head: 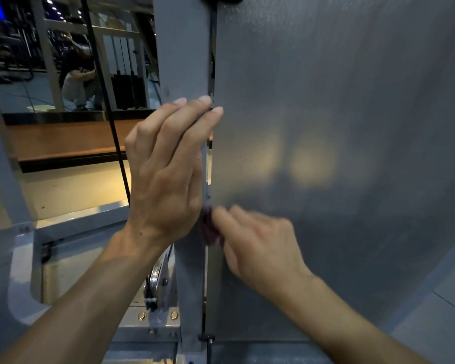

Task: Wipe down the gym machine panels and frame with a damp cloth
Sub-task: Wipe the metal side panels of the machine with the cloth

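Both forearms fill my lower view. Left hand (pixel 166 164) lies flat, fingers straight, bracing the grey painted steel upright post (pixel 181 48). Right hand (pixel 258 243), blurred, pinches a small dark maroon damp cloth (pixel 209 227) at six o'clock of the seam beside the frosted grey panel (pixel 339 114). I'd judge slow, firm strokes along that seam best.

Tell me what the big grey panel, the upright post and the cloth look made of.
Panel: likely frosted translucent plastic; lights glow blurred through a matte, pebbled face.
Post: probably grey-painted metal; smooth, opaque, bolted at the base.
Cloth: dark reddish fabric bunched under the right hand; too blurred to judge its weave.
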Demonstrator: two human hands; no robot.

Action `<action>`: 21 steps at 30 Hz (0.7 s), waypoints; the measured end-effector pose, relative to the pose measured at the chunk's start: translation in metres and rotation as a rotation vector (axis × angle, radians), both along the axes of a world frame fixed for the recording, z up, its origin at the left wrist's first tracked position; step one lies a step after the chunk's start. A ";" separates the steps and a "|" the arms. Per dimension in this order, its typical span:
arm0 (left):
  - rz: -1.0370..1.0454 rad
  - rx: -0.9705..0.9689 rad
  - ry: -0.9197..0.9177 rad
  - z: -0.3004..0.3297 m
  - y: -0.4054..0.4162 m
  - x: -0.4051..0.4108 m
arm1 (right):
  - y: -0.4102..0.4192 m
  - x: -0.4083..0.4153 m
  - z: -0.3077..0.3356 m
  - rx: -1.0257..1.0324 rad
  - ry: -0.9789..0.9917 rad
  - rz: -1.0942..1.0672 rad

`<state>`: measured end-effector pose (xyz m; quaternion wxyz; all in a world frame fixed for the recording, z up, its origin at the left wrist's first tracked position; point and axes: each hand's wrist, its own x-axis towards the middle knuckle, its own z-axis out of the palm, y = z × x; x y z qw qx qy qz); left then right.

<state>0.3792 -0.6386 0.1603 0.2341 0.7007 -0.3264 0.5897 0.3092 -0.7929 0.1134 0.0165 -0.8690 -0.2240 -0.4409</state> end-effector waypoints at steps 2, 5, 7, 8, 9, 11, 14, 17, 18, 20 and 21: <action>-0.009 -0.018 0.005 0.000 -0.002 -0.002 | -0.009 -0.001 -0.007 -0.063 0.058 -0.006; -0.022 -0.033 0.030 -0.002 -0.005 -0.003 | -0.008 0.003 0.037 0.045 -0.045 -0.037; -0.033 -0.029 0.041 -0.001 -0.004 -0.004 | -0.003 0.006 0.064 0.146 -0.099 -0.028; -0.038 -0.026 0.046 0.000 -0.003 -0.004 | 0.000 0.007 0.068 0.163 -0.112 -0.024; -0.042 -0.025 0.049 0.001 -0.002 -0.004 | 0.002 0.006 0.066 0.150 -0.117 -0.027; -0.045 -0.033 0.052 0.002 0.000 -0.005 | 0.002 0.003 0.044 0.053 -0.076 -0.022; -0.053 -0.051 0.060 0.005 0.001 -0.005 | -0.009 -0.002 0.009 -0.133 0.057 0.017; -0.049 -0.057 0.061 0.004 0.002 -0.007 | -0.011 0.002 0.038 -0.072 0.000 0.030; -0.051 -0.057 0.065 0.003 0.001 -0.008 | -0.010 0.004 0.057 0.000 -0.068 0.020; -0.048 -0.057 0.065 0.003 -0.001 -0.009 | -0.009 0.008 0.088 0.149 -0.196 -0.010; -0.043 -0.053 0.064 0.003 -0.002 -0.009 | -0.007 0.009 0.095 0.199 -0.226 -0.021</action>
